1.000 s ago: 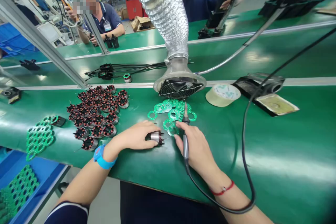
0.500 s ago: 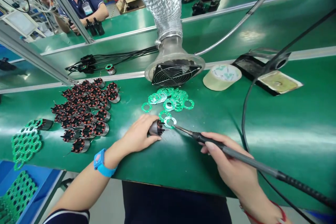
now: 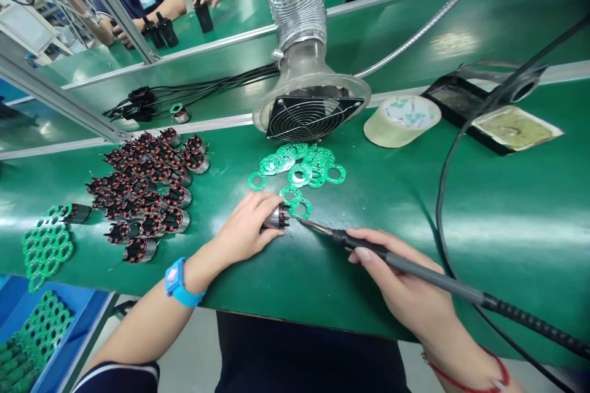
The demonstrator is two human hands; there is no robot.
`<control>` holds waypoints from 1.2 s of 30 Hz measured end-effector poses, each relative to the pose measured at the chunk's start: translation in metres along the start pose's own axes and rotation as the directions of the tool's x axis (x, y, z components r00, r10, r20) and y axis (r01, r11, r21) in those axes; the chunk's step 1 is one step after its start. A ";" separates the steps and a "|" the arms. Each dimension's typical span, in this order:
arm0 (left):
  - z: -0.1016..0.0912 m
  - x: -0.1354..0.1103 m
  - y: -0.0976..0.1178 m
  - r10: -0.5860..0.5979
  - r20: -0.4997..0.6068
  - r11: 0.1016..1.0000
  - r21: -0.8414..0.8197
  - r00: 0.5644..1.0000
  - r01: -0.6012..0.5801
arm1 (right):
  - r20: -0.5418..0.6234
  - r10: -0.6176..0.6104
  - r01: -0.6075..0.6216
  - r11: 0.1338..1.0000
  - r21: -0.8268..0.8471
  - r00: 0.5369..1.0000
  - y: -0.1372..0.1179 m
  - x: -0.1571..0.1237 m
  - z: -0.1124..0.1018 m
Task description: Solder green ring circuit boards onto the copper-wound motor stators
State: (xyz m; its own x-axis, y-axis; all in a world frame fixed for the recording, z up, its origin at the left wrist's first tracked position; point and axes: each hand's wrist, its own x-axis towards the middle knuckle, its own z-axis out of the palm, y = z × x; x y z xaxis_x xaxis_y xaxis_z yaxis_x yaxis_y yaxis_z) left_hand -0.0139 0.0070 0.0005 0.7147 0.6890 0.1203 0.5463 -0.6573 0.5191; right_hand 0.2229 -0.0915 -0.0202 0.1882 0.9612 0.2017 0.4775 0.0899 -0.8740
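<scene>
My left hand (image 3: 249,225) is closed around a motor stator (image 3: 276,217) lying on its side on the green bench, its pins and wire ends facing right. A soldering iron (image 3: 387,256) is gripped in my right hand (image 3: 401,282), between thumb and fingers. The iron's tip is close to the stator's pin end; whether they touch I cannot tell. Just beyond the tip lies a green ring-shaped circuit board (image 3: 300,207). More ring boards (image 3: 299,173) are piled behind it, below the round extractor hood.
Many stators (image 3: 147,175) cluster on the left, beside a panel of ring boards (image 3: 47,249). A fume extractor (image 3: 313,107) hangs at the back. Right of it are a tape roll (image 3: 401,123) and an iron stand with sponge (image 3: 516,126). A black cable (image 3: 440,196) loops at right. Co-workers sit across.
The soldering iron's tip has moved left, from the ring board to the stator's pin end. My view has shifted slightly. A co-worker's hand now touches a black part across the bench.
</scene>
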 end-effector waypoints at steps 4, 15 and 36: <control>0.000 0.000 0.000 0.011 -0.006 1.000 0.024 1.000 -0.011 | 0.024 -0.058 0.059 0.997 -0.040 0.998 -0.001 0.002 -0.001; 0.000 -0.001 -0.001 0.015 0.003 0.999 0.038 1.000 -0.015 | 0.081 -0.330 0.335 0.941 -0.055 0.940 -0.006 -0.006 0.005; -0.001 0.000 0.003 -0.045 -0.017 0.999 -0.010 0.999 0.045 | 0.076 -0.140 0.148 0.981 -0.122 0.987 -0.013 -0.004 0.008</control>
State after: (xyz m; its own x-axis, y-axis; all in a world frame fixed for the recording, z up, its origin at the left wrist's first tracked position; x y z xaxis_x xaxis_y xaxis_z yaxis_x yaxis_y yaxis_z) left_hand -0.0129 0.0060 0.0031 0.6816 0.7232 0.1115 0.5736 -0.6226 0.5323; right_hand 0.2091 -0.0942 -0.0128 0.0541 0.9561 0.2879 0.6016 0.1989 -0.7737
